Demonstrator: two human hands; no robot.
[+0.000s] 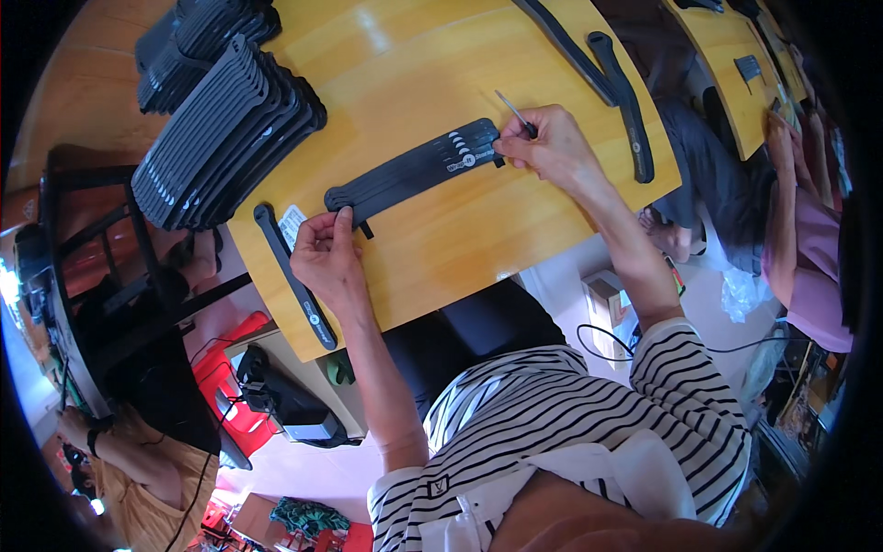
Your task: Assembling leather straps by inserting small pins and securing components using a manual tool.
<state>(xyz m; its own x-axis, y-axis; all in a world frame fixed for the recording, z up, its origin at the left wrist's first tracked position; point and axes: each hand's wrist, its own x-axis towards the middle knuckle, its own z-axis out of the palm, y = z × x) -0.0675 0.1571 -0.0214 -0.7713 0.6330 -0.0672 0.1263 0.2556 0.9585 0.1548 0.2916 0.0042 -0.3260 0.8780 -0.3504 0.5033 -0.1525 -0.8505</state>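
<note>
A flat bundle of black straps (pixel 414 173) with rounded ends and pale printing lies across the yellow table. At its left end is my left hand (pixel 329 253), fingers closed, thumb and fingertips pinching the edge. My right hand (pixel 550 147) is closed at the other end, its fingertips on the strap edge. It also holds a small dark-handled tool (pixel 530 128) with a thin metal tip pointing up and left; its exact kind is unclear. Small black tabs stick out below the bundle near both hands. A white printed label (pixel 292 224) lies beside my left hand.
A tall pile of black straps (pixel 221 138) stands at the table's left, with another pile (pixel 202 46) behind. Single straps lie at the left edge (pixel 294 276) and right side (pixel 625 110). Other people sit left and right; a black power-tool-like object (pixel 285 400) is below.
</note>
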